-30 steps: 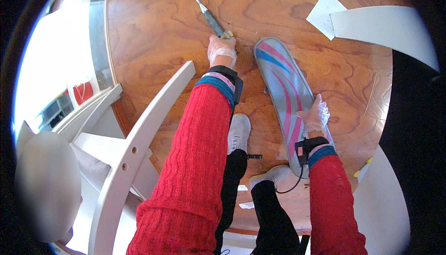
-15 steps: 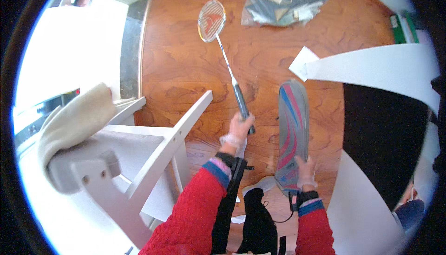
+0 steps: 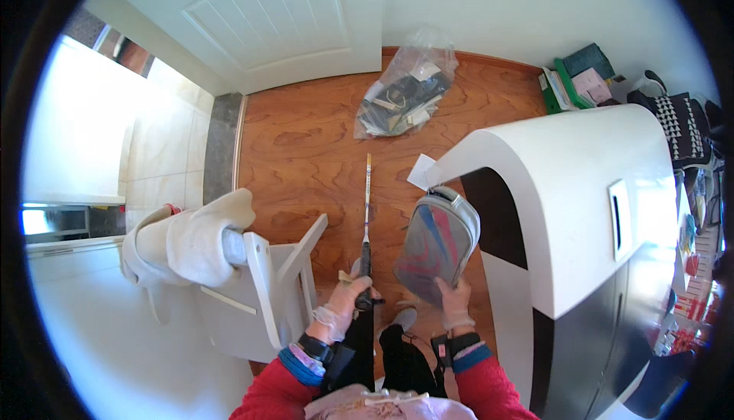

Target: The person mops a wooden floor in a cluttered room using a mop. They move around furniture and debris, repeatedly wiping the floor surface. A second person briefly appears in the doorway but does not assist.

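Note:
My left hand point(image 3: 350, 301) is closed round the dark grip of a badminton racket point(image 3: 367, 225). The racket points away from me and is turned edge-on, so its strings barely show. In my right hand point(image 3: 454, 301) is a grey racket case point(image 3: 437, 245) with pink and blue stripes, gripped at its near end. The case is tilted, showing the zipped rim at its far end. Racket and case are held side by side, apart from each other, above the wooden floor.
A white chair point(image 3: 294, 263) with a cream cloth point(image 3: 206, 238) stands to the left. On the right is a white and black desk point(image 3: 566, 160). Farther off lie a clear plastic bag point(image 3: 409, 91) of items and green folders point(image 3: 567, 83) by the wall. A white door point(image 3: 267, 22) is at the back.
The racket has turned from showing its strings to edge-on and now points straight ahead. The case has tilted, bringing its rim into sight. The view has risen to show the door and desk.

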### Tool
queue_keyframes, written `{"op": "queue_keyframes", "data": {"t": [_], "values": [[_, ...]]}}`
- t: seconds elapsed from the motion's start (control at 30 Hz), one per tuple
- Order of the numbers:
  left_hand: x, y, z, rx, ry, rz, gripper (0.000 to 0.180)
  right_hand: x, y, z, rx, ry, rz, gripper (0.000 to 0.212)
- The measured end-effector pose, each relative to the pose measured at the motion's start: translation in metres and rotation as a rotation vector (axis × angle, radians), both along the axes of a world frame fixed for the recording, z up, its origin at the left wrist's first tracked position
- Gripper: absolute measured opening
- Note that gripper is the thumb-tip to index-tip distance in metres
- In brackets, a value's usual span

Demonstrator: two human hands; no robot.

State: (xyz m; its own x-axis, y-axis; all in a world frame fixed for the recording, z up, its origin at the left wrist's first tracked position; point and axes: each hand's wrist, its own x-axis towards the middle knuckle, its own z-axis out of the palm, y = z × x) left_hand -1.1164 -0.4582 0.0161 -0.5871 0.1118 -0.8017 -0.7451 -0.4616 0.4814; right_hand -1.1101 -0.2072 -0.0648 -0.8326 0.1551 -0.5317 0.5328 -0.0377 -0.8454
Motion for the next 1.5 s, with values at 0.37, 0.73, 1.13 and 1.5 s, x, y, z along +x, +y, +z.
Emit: {"op": "queue_keyframes", "data": {"t": [0.37,0.73,1.13,1.5], "values": [[-0.018,-0.075,0.140,-0.108,0.281,-0.104,0.040,-0.055,-0.081,0.093,-0.206,0.348,-0.087,0.029],[-0.053,-0.132,0.194,-0.170,0.433,0.051,0.049,-0.151,-0.130,0.158,-0.032,0.730,0.453,0.029],[-0.114,-0.092,0.233,-0.182,0.527,0.053,0.054,-0.265,-0.100,0.173,0.255,0.660,0.798,0.023],[-0.142,-0.068,0.226,-0.273,0.448,0.109,0.047,-0.334,-0.093,0.175,-0.228,0.589,0.850,0.034]]}}
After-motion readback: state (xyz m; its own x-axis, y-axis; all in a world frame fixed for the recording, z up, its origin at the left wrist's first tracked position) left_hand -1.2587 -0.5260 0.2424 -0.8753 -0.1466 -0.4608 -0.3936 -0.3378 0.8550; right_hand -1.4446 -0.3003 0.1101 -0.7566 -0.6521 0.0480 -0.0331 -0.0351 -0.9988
